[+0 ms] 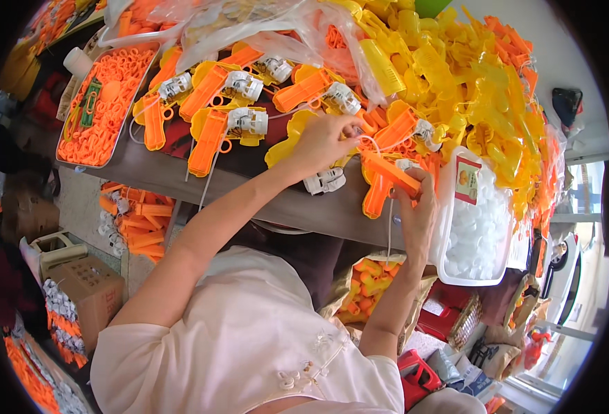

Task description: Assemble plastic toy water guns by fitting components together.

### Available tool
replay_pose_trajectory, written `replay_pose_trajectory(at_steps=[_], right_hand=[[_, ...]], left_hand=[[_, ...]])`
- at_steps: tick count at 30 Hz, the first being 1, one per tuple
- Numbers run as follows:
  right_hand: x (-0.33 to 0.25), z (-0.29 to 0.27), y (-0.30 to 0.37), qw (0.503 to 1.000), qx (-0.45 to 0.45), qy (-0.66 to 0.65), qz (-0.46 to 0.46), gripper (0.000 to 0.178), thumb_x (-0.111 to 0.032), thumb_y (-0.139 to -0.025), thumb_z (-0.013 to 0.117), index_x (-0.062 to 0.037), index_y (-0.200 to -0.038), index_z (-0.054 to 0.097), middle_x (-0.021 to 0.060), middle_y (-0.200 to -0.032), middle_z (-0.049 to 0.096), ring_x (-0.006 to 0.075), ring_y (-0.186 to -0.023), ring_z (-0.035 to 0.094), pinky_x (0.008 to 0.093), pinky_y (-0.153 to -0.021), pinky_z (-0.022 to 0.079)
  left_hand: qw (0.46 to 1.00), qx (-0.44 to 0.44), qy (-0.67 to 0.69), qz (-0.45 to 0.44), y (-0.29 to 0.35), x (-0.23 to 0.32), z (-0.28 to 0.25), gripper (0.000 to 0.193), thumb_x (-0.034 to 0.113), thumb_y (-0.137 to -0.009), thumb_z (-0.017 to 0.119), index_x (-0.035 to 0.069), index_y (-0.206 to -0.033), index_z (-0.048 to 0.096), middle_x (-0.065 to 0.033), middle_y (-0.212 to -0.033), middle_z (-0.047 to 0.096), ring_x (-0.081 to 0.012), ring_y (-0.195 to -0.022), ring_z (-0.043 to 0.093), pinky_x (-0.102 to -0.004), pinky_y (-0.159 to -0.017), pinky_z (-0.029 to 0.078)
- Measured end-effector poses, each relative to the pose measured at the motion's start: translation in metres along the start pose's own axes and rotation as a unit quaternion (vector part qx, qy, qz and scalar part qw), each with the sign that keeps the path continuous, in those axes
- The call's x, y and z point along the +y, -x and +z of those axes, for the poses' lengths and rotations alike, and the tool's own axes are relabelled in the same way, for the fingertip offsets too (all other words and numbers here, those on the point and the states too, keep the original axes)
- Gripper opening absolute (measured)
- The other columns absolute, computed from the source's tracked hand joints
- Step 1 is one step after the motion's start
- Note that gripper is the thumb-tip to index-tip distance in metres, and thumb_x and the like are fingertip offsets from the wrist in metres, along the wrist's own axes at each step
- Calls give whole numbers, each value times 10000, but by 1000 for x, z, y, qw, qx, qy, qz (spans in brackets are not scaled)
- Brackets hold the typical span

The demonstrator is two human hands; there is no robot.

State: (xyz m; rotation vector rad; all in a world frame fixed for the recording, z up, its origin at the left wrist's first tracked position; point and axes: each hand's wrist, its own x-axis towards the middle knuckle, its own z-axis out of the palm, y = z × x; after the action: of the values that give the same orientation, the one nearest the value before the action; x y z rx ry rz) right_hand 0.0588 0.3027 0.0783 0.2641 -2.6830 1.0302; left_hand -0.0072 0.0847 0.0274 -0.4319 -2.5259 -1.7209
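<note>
My right hand (422,215) is closed round an orange plastic handle piece (391,172), held over the table's front edge. A white cord (372,142) runs from the top of that piece toward my left hand (324,141), whose thumb and fingers are pinched on it. More cord hangs below my right hand. Under and beside my left hand lies a yellow toy-gun half (285,146) with a white mechanism (325,181). Several partly assembled yellow and orange toy guns (209,143) with white motor units (248,121) lie across the table to the left.
A tray of small orange rings (104,83) stands at the left, and a white tub of clear plastic pieces (480,221) at the right. Yellow shells (449,76) are heaped at the back right. Below the table are a bag of orange parts (366,286) and a cardboard box (94,290).
</note>
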Motion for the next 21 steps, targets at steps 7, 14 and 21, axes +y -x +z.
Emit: replay_pose_trajectory(at_steps=[7, 14, 21], right_hand=[[15, 11, 1, 980, 46, -173, 86, 209, 93, -898, 537, 19, -1086, 591, 75, -949, 671, 125, -741, 661, 251, -688, 499], [-21, 37, -9, 978, 166, 36, -124, 290, 149, -793, 558, 4, -1027, 649, 140, -1014, 687, 284, -901, 683, 341, -784, 539], [-62, 68, 17, 907, -7, 69, -415, 448, 68, -738, 673, -64, -1166, 665, 159, -1200, 624, 317, -1034, 646, 401, -821, 521]], left_hand=[[986, 60, 84, 133, 55, 7, -17, 94, 47, -873, 682, 39, -966, 682, -23, -934, 681, -136, -859, 618, -285, -762, 477], [893, -68, -225, 385, 80, 25, 5, 197, 109, -763, 657, 87, -956, 688, 6, -1120, 619, -240, -1062, 573, -399, -950, 448], [945, 94, 291, -116, 91, 10, -42, 380, 132, -985, 553, 36, -1339, 454, -106, -1228, 520, -158, -1058, 593, -290, -814, 518]])
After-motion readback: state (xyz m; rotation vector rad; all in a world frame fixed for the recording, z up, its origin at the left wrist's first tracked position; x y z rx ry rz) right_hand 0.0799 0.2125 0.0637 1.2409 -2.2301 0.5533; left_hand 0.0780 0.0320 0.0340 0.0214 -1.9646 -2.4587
